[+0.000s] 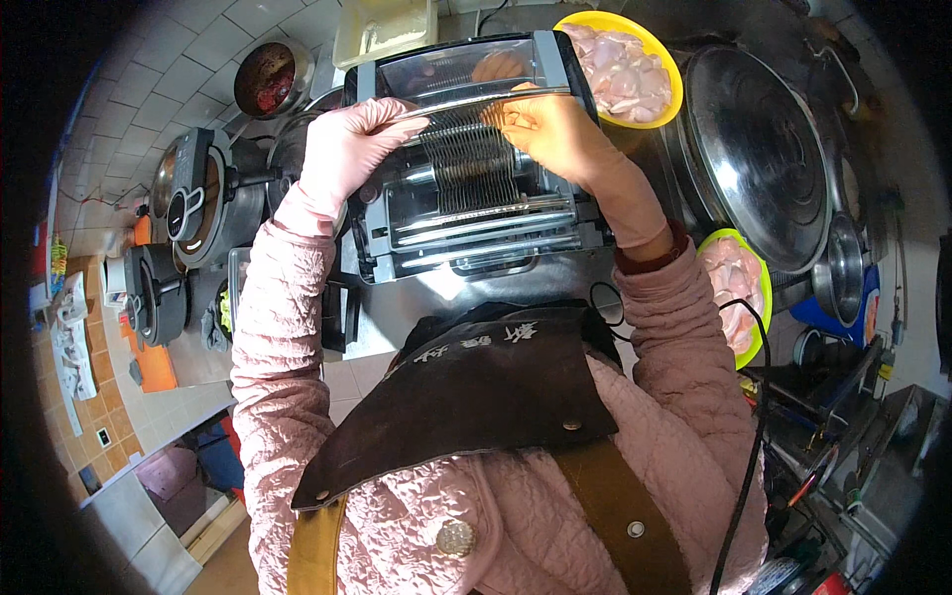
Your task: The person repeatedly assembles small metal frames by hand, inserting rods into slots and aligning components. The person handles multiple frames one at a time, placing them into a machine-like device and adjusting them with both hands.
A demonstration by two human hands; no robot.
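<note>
In front of me stands a meat slicing machine (580, 226) with its top uncovered and a bank of thin, closely set blades (476, 177) in the middle. A shiny metal rod (461, 102) crosses the machine above the blades' far end. My left hand (344, 147), in a pale glove, pinches the rod towards its left. Gloved too, my right hand (557, 134) has its fingers curled at the rod's right part, in bright light. The fingertips of the right hand are partly hidden. More metal bars (486, 226) run across the machine's near side.
Raw chicken pieces fill a yellow bowl (678, 87) at the far right and a yellow-green bowl (764, 297) near my right elbow. A large lidded pot (759, 149) stands right. Left are grey cookers (203, 188) and a pan (273, 79); a pale tub (385, 30) sits behind.
</note>
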